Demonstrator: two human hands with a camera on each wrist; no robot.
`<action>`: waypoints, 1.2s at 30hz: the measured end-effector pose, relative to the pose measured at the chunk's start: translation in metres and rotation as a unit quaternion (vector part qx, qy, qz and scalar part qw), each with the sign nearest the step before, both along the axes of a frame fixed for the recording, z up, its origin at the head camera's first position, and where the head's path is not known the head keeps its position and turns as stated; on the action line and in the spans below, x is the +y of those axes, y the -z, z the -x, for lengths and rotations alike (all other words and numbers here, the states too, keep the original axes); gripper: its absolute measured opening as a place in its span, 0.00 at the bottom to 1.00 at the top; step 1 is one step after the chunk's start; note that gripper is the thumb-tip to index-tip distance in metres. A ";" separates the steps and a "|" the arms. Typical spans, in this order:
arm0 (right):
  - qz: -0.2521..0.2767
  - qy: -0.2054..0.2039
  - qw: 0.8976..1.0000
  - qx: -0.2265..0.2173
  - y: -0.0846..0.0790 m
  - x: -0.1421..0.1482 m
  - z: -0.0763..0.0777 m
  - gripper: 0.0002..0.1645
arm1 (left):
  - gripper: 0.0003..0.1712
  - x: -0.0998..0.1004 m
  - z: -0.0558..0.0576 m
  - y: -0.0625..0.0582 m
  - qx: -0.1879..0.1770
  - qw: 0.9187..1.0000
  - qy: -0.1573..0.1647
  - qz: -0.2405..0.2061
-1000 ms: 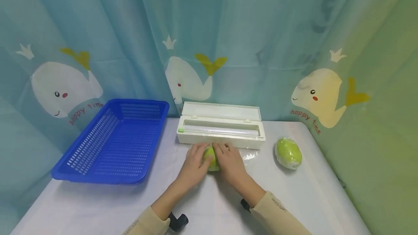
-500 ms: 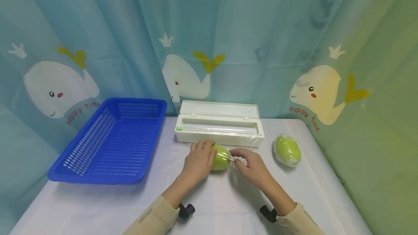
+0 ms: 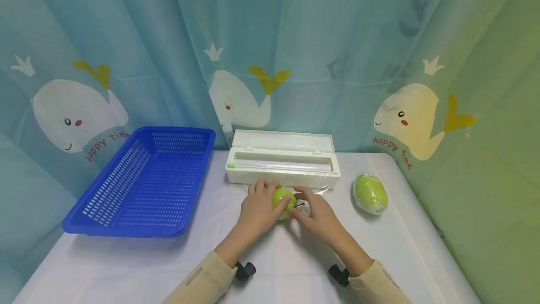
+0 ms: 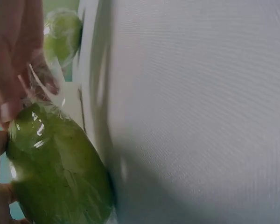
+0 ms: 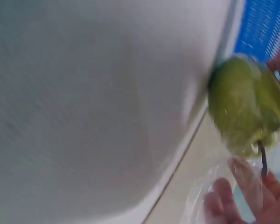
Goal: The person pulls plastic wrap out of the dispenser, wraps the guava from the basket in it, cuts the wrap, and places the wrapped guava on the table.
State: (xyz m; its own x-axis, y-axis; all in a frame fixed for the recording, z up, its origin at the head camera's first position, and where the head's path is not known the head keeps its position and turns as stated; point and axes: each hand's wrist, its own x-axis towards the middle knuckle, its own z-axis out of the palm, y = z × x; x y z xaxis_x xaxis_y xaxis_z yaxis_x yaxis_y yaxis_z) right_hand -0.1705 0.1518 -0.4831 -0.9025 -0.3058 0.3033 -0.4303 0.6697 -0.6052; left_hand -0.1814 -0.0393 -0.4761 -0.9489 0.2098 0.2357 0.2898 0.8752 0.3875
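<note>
A green pear (image 3: 281, 197) in clear plastic wrap (image 3: 304, 208) lies on its side in front of the white film box (image 3: 282, 177). My left hand (image 3: 258, 208) grips its left end, the thumb across its top. My right hand (image 3: 318, 215) is at the stem end, thumb and fingers around the loose wrap, with the dark stem (image 5: 263, 158) showing between them. In the left wrist view, the wrapped pear (image 4: 60, 163) shows glossy creases, and the film bunches by the right fingers (image 4: 9, 109). Some right fingertips are behind film in the right wrist view.
A second wrapped green fruit (image 3: 370, 194) sits at the right of the white-covered table (image 3: 287, 266). A blue slotted basket (image 3: 164, 191) stands on the left. The film box's lid (image 3: 283, 141) is raised, with a roll inside. A whale-print curtain (image 3: 312, 36) hangs behind.
The right hand moves off the pear's top to its stem end, uncovering the stem and wrap. The left hand shifts onto the pear, its thumb now across the top.
</note>
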 end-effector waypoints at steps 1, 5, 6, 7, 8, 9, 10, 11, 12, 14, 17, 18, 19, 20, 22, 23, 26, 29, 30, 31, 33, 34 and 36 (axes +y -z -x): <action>0.015 0.017 1.000 0.011 0.000 0.002 0.001 0.31 | 0.31 0.000 0.000 0.001 -0.002 1.000 -0.001 -0.001; 0.051 0.084 0.995 0.026 -0.005 0.006 -0.003 0.18 | 0.31 0.000 -0.002 0.002 -0.010 1.000 -0.005 -0.011; 0.057 0.092 0.994 0.010 -0.007 0.006 -0.005 0.17 | 0.30 0.000 -0.002 0.003 -0.011 1.000 -0.006 -0.014; 0.066 0.098 0.993 -0.019 -0.007 0.005 -0.007 0.17 | 0.31 0.000 -0.003 0.003 -0.011 1.000 -0.007 -0.016; 0.080 0.099 0.990 -0.057 -0.007 0.003 -0.009 0.16 | 0.30 0.000 -0.003 0.003 -0.008 1.000 -0.007 -0.017; 0.103 0.096 0.985 -0.099 -0.006 0.002 -0.009 0.17 | 0.30 -0.001 -0.003 0.004 -0.005 1.000 -0.007 -0.017; 0.127 0.095 0.978 -0.137 -0.005 0.000 -0.010 0.17 | 0.30 -0.001 -0.004 0.004 -0.002 1.000 -0.007 -0.017; 0.152 0.097 0.969 -0.170 -0.004 -0.002 -0.009 0.16 | 0.30 0.000 -0.004 0.005 0.001 1.000 -0.007 -0.017; 0.178 0.099 0.960 -0.193 -0.003 -0.005 -0.008 0.15 | 0.30 0.000 -0.004 0.005 0.006 1.000 -0.007 -0.017; 0.227 0.110 0.943 -0.217 0.001 -0.008 -0.005 0.10 | 0.30 0.000 -0.005 0.005 0.011 1.000 -0.007 -0.016; 0.269 0.122 0.930 -0.218 0.004 -0.012 -0.001 0.06 | 0.30 0.001 -0.005 0.006 0.018 1.000 -0.005 -0.016; 0.281 0.123 0.927 -0.218 0.004 -0.013 -0.001 0.05 | 0.30 0.002 -0.005 0.006 0.020 1.000 -0.005 -0.013; 0.288 0.120 0.925 -0.216 0.004 -0.014 -0.001 0.05 | 0.30 0.002 -0.005 0.006 0.021 1.000 -0.003 -0.010; 0.293 0.116 0.924 -0.214 0.004 -0.015 0.000 0.05 | 0.30 0.003 -0.005 0.006 0.023 1.000 -0.002 -0.004; 0.289 0.103 0.931 -0.199 0.004 -0.015 -0.001 0.08 | 0.31 0.004 -0.004 0.005 0.025 1.000 0.004 0.013; 0.277 0.094 0.938 -0.185 0.004 -0.015 -0.001 0.11 | 0.33 0.004 -0.004 0.005 0.022 0.999 0.009 0.025; 0.191 0.070 0.973 -0.113 0.006 -0.014 0.000 0.16 | 0.35 0.004 -0.003 0.003 0.017 0.997 0.032 0.063; 0.062 0.037 0.997 -0.020 0.007 -0.013 0.002 0.14 | 0.34 0.004 -0.003 0.003 0.019 0.994 0.048 0.091; 0.027 0.025 0.999 0.003 0.006 -0.012 0.003 0.12 | 0.34 0.003 -0.003 0.004 0.023 0.994 0.049 0.097; -0.002 0.015 1.000 0.020 0.005 -0.010 0.003 0.11 | 0.33 0.003 -0.003 0.005 0.026 0.993 0.048 0.102; -0.039 0.007 0.998 0.045 0.001 -0.006 0.002 0.10 | 0.32 0.002 -0.003 0.006 0.033 0.993 0.047 0.103; -0.048 0.014 0.997 0.058 -0.001 -0.003 0.001 0.11 | 0.32 0.002 -0.003 0.007 0.035 0.993 0.047 0.101; -0.047 0.046 0.995 0.070 -0.005 0.004 -0.002 0.12 | 0.33 0.001 -0.003 0.009 0.036 0.994 0.047 0.097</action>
State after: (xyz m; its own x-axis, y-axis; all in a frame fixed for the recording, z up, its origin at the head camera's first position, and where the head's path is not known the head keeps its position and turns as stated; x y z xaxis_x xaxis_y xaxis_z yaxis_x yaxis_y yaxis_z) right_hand -0.1688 0.1555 -0.4778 -0.8789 -0.2562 0.4024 -0.4402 0.7607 -0.4770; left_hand -0.1788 -0.0378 -0.4848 -0.9046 0.3456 0.2494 0.3957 0.8985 0.1901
